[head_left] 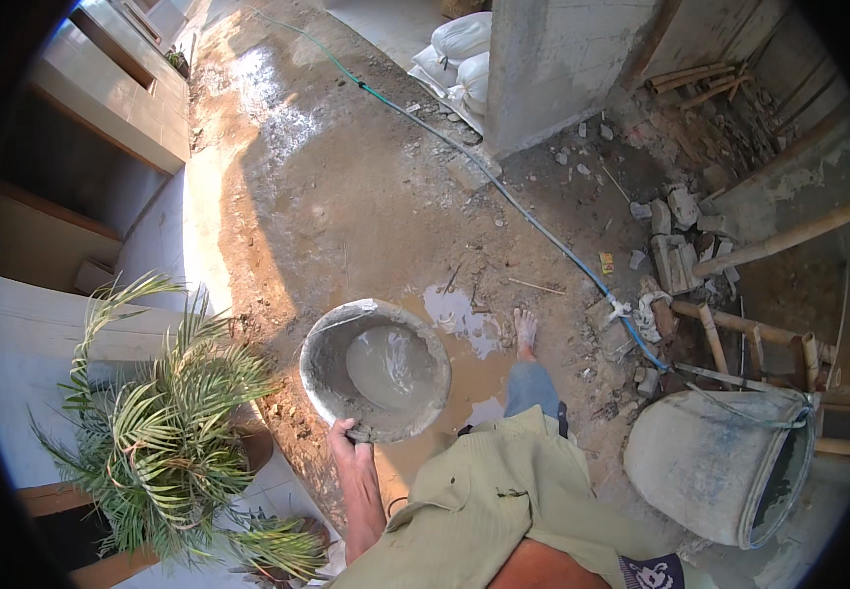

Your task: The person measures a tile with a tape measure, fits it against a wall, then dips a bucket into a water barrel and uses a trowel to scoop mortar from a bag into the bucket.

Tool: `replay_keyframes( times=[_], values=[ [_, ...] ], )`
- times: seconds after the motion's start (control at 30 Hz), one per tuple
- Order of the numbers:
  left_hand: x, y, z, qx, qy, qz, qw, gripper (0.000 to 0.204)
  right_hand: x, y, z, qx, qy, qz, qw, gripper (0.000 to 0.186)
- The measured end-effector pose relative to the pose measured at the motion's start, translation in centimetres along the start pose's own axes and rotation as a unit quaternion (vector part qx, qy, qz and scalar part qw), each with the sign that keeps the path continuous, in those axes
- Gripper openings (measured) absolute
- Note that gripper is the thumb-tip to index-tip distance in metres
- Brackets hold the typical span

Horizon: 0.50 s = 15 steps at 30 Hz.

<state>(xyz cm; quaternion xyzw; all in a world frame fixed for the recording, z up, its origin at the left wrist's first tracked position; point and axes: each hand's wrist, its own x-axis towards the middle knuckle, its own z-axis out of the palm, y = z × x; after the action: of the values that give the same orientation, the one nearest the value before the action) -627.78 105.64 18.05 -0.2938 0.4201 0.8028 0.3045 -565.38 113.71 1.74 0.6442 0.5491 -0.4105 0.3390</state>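
My left hand (348, 444) has its fingers curled over the near-left rim of a grey, cement-crusted bucket (321, 368). Grey, watery mortar or cement (385, 365) lies in the bottom of the bucket, with a shiny surface. A thin wire handle (331, 322) rests along the bucket's far-left side. The bucket is tilted so that I look into its mouth; whether it touches the ground cannot be made out. My right hand is out of sight.
Muddy ground with a puddle (461, 316) surrounds my bare foot (525, 332). A hose (513, 199) crosses to the right, near broken blocks (675, 260), bamboo poles (788, 236) and a large drum (710, 461). Potted palms (169, 432) stand left; white sacks (464, 64) lie ahead.
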Motion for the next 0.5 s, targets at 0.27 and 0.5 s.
replay_keyframes(
  times=[0.27,0.5],
  values=[
    [9.1,0.2,19.8,-0.056,0.052,0.104,0.992,0.039,14.3,-20.4,-39.9,-0.096,0.142,-0.022,0.985,0.027],
    [24.9,5.7,34.9,-0.079,0.033,0.073,0.994,0.034,16.4,-48.7,-60.0,-0.093,0.257,-0.097,0.957,0.032]
  ],
)
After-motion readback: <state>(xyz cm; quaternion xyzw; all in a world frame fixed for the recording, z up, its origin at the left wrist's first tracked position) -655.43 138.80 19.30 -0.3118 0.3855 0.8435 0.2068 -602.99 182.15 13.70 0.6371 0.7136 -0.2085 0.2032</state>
